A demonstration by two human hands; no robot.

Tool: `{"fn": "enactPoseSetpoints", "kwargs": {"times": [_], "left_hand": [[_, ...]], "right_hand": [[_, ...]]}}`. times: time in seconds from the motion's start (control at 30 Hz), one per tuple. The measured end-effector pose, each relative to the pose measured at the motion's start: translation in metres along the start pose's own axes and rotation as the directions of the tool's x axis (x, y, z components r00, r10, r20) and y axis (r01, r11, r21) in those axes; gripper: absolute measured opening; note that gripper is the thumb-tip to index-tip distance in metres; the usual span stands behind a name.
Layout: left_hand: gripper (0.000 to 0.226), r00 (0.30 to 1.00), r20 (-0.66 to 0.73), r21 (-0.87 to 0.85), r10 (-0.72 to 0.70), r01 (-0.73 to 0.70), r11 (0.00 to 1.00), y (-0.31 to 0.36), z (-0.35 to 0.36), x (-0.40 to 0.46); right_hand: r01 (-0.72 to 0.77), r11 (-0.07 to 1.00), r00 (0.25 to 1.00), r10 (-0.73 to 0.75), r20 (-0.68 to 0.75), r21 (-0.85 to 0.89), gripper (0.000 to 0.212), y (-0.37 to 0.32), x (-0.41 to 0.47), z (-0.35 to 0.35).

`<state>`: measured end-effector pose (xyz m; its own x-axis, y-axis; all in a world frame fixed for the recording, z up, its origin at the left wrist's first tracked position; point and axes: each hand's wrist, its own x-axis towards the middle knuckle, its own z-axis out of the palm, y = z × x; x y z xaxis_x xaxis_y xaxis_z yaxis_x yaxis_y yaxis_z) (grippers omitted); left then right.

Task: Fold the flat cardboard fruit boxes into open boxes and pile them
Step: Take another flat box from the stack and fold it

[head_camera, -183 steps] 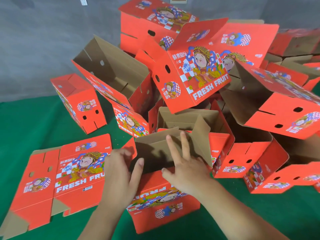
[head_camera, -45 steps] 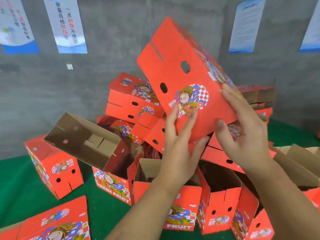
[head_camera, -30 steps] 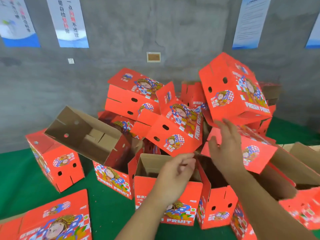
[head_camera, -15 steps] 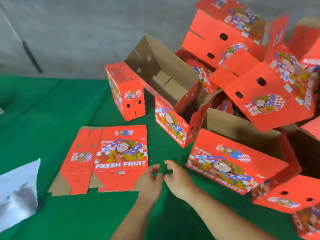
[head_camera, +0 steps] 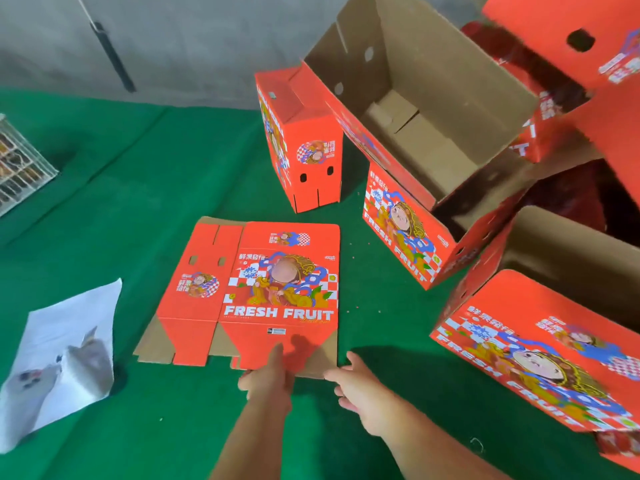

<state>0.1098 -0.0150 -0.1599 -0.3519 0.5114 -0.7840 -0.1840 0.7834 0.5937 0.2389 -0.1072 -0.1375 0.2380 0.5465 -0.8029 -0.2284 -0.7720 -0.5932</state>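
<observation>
Green cloth [head_camera: 145,161] covered the floor, and on it a flat red fruit box [head_camera: 256,292] lay printed side up. Both forearms reached forward and down to its near edge. The left hand [head_camera: 268,377] pinched the bottom flap, thumb on top; the right hand [head_camera: 353,382] touched the corner, fingers loose. Folded boxes [head_camera: 429,140] lay heaped to the right.

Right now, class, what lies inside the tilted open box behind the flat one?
Inside the open box only bare brown cardboard shows: the folded bottom flaps and two small holes in its left wall. No contents appear. Its near right corner is in shadow, so that part cannot be checked.
</observation>
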Motion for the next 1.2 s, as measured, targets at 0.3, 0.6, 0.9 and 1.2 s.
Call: {"fn": "enactPoseSetpoints", "kwargs": {"times": [0.3,0.6,0.9,1.2], "left_hand": [[0.02,0.904,0.425,0.121,0.038,-0.098,0.988,0.006,0.003,-0.008],[0.018,0.898,0.345,-0.249,0.273,-0.193,0.949,0.016,-0.043,-0.02],[0.047,0.889,0.377,-0.148,0.261,-0.22,0.964,0.022,-0.116,-0.007],[0.05,0.687,0.617,0.1,0.383,-0.551,0.828,0.006,-0.146,-0.046]], "right_hand": [[0.031,0.925,0.984,0.038,-0.175,0.379,0.03,-0.024,0.017,-0.009],[0.321,0.933,0.898,-0.245,-0.364,0.163,0.027,-0.022,-0.03,-0.08],[0.42,0.905,0.822,-0.351,-0.45,0.062,0.047,-0.013,-0.088,-0.1],[0.37,0.896,0.782,-0.442,-0.439,-0.244,0.054,0.002,-0.138,-0.139]]}}
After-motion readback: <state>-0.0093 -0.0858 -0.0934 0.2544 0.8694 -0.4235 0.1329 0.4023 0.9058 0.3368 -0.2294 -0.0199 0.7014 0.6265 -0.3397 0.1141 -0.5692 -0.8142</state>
